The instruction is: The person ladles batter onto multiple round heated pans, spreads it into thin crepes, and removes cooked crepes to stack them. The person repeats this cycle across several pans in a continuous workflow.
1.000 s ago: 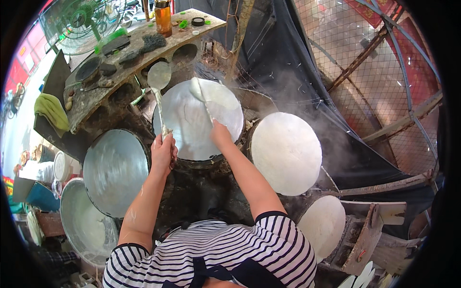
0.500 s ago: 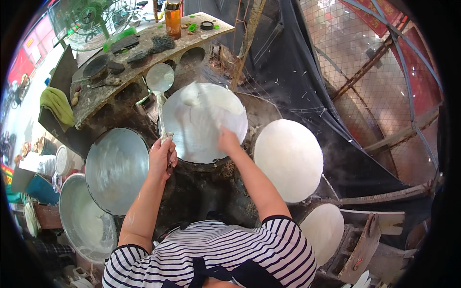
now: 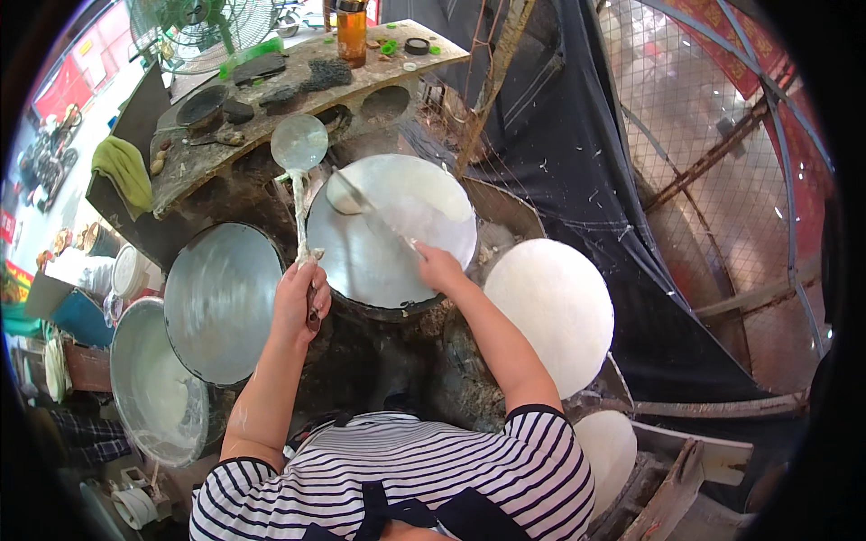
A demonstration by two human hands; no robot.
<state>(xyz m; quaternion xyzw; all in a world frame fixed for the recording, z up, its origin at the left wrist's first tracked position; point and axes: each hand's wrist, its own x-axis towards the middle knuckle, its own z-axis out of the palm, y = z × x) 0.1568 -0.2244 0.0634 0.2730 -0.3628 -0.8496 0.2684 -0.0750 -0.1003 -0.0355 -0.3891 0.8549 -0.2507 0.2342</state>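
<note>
- Left hand (image 3: pixel 300 296) gripping a ladle (image 3: pixel 300 209), bowl pointing far.
- Right hand (image 3: pixel 440 269), nearer the round griddle (image 3: pixel 374 270), closed around a blurred spreader (image 3: pixel 365 202).
- Spreader slants far-left from it, over the griddle.

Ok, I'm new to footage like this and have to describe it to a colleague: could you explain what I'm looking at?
There's no machine here: a person works with two bare hands. The view looks down from the left of two fisheye cameras worn on their head, so straight edges bend and their striped shirt shows below.

The left hand grips a long-handled ladle. The right hand holds a thin-handled tool, partly blurred, over the middle pan, which has a pale patch on its far right part.

To the left are another round pan and a metal basin; to the right, a large white disc. Beyond, a worn ledge carries an amber bottle.
</note>
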